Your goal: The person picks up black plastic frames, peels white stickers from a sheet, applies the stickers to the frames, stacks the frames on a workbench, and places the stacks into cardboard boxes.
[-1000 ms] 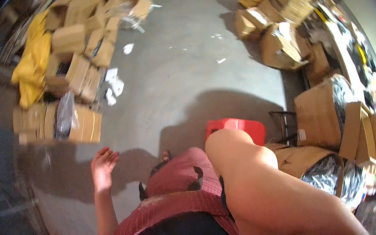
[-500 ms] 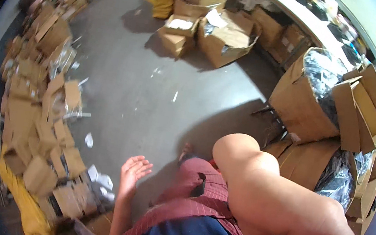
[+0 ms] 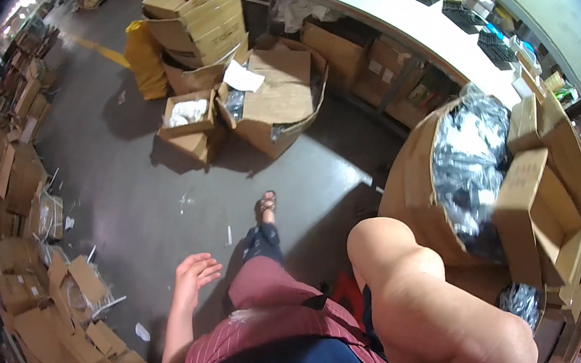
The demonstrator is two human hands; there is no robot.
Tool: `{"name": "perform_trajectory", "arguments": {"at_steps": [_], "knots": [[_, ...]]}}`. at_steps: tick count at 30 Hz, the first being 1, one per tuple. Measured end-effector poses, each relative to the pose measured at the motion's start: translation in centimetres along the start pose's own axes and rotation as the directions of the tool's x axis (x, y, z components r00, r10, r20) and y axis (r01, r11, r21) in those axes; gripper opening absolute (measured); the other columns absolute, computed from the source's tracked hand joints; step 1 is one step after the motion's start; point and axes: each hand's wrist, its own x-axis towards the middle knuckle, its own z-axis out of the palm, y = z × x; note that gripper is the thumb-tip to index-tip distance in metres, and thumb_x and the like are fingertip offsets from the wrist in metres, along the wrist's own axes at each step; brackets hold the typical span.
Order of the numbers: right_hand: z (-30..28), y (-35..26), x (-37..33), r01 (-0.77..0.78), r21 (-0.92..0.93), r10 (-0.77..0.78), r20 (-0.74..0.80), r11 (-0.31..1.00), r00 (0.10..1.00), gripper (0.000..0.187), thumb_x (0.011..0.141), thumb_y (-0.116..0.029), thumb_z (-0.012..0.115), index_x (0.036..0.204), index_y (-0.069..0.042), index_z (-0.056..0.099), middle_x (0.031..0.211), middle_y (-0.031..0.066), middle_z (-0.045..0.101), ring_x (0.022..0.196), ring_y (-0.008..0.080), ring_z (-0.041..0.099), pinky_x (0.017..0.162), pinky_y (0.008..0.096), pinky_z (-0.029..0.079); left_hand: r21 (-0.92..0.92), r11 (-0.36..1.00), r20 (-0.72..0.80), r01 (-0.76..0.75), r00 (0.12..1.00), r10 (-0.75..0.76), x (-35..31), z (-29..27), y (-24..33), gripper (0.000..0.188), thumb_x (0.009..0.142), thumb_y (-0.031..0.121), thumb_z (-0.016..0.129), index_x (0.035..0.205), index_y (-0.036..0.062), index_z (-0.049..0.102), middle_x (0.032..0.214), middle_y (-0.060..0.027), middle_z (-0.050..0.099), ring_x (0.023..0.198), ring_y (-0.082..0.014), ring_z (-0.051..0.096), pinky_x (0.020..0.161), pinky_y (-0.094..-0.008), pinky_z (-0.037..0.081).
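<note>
My left hand (image 3: 195,278) hangs beside the red striped apron (image 3: 265,328), with nothing in it. Its fingers are stretched out and partly apart, over the grey floor. Very large at the lower right is my right hand (image 3: 462,342), close to the camera. Its fingers are bent and folded inward; anything inside them is hidden. In the picture it overlaps the lower side of a big carton (image 3: 411,177) filled with clear and dark plastic packages (image 3: 470,163), but I cannot see it touching the carton. One sandalled foot (image 3: 268,202) is stepping ahead on the floor.
Ahead stand an open carton (image 3: 279,131), a small box with white contents (image 3: 184,137), stacked cartons (image 3: 208,26) and a yellow sack (image 3: 145,58). A long white table (image 3: 376,10) runs behind them. Flattened and torn cardboard (image 3: 50,330) lies along the left.
The view has moved forward and shifted, so the cartons ahead look nearer and more of the table shows. A foot has come into view. Both hands keep nearly the same pose.
</note>
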Motion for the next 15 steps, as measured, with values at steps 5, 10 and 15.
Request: {"name": "perform_trajectory", "arguments": {"at_steps": [5,10,15], "knots": [[-10.9,10.8,-4.6,-0.026,-0.082,0.029,0.039,0.996,0.999,0.021,0.087,-0.009,0.068,0.068,-0.008,0.059,0.059,-0.0043,0.054,0.059,0.0101,0.055,0.065,0.0268,0.045,0.042,0.996,0.062,-0.072,0.996,0.070,16.6,6.4,12.8,0.026,0.098,0.006,0.054,0.120,-0.0058,0.057,0.110,-0.0196,0.067,0.102,-0.0320,0.071,0.084,-0.0389,0.062],[-22.9,18.4,-8.4,-0.082,-0.213,0.095,0.054,0.974,0.994,0.021,0.088,-0.011,0.068,0.069,-0.007,0.059,0.059,-0.0041,0.054,0.057,0.0106,0.055,0.062,0.0258,0.046,0.189,0.954,0.248,-0.232,0.951,0.182,29.7,23.5,28.7,0.029,0.099,0.010,0.053,0.123,-0.0062,0.055,0.111,-0.0187,0.066,0.103,-0.0292,0.071,0.085,-0.0354,0.061],[-35.0,22.1,-13.6,-0.131,-0.385,0.174,0.080,0.914,0.982,0.021,0.089,-0.012,0.069,0.070,-0.007,0.059,0.060,-0.0039,0.054,0.056,0.0110,0.055,0.060,0.0249,0.048,0.327,0.880,0.557,-0.345,0.822,0.115,41.6,43.5,36.9,0.034,0.098,0.018,0.060,0.124,-0.0042,0.056,0.109,-0.0150,0.067,0.100,-0.0247,0.071,0.083,-0.0339,0.061]]}}
